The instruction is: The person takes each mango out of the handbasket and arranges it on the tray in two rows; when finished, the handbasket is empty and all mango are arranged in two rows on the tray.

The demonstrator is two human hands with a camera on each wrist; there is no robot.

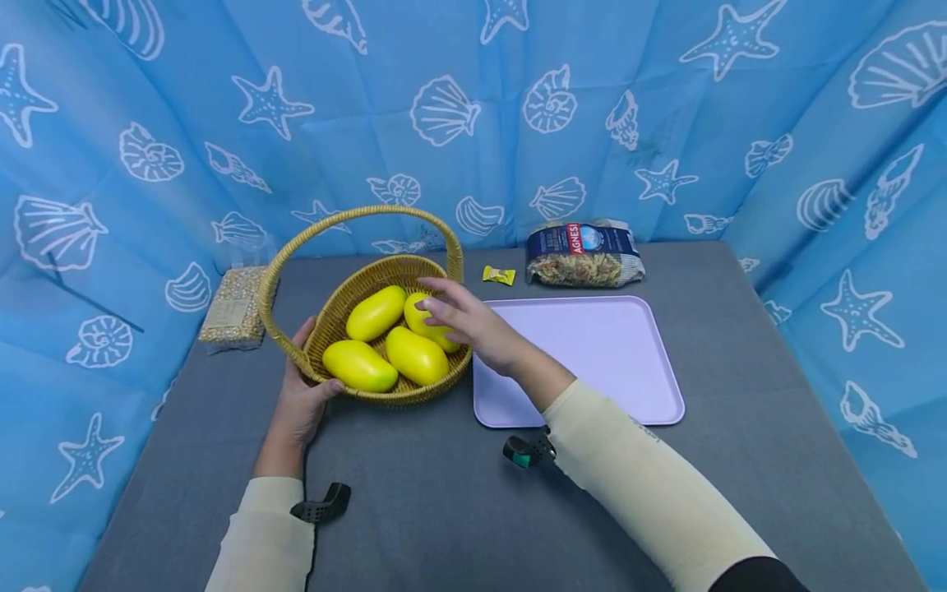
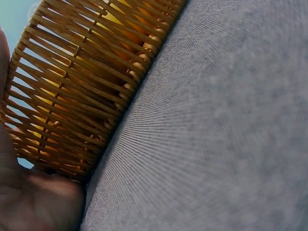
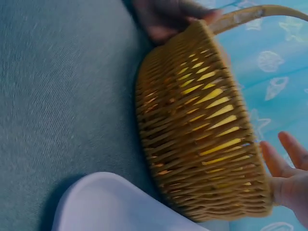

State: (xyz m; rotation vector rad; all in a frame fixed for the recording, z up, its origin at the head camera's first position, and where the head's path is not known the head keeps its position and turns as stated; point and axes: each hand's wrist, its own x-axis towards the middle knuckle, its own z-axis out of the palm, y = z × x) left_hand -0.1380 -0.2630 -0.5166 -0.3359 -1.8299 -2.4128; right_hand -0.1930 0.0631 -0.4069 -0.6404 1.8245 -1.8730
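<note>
A wicker basket point(image 1: 403, 398) with a tall handle stands on the grey table and holds several yellow oval fruits point(image 1: 358, 366). My left hand point(image 1: 303, 378) grips the basket's near-left rim, with the thumb hooked over the edge. My right hand point(image 1: 444, 311) reaches over the basket with straight, spread fingers, right above the rightmost fruit point(image 1: 416, 311); whether they touch it is unclear. The left wrist view shows the basket wall point(image 2: 72, 82) beside my palm point(image 2: 33, 202). In the right wrist view the basket point(image 3: 202, 139) lies between my right fingers point(image 3: 284, 163) and my left hand point(image 3: 168, 17).
A lavender tray point(image 1: 592, 345) lies just right of the basket, its corner also showing point(image 3: 110, 207). Behind it lie a pasta bag point(image 1: 584, 255) and a small yellow packet point(image 1: 499, 275). A bag of grain point(image 1: 233, 306) sits at the far left. Blue shell-print cloth walls the table point(image 1: 444, 493).
</note>
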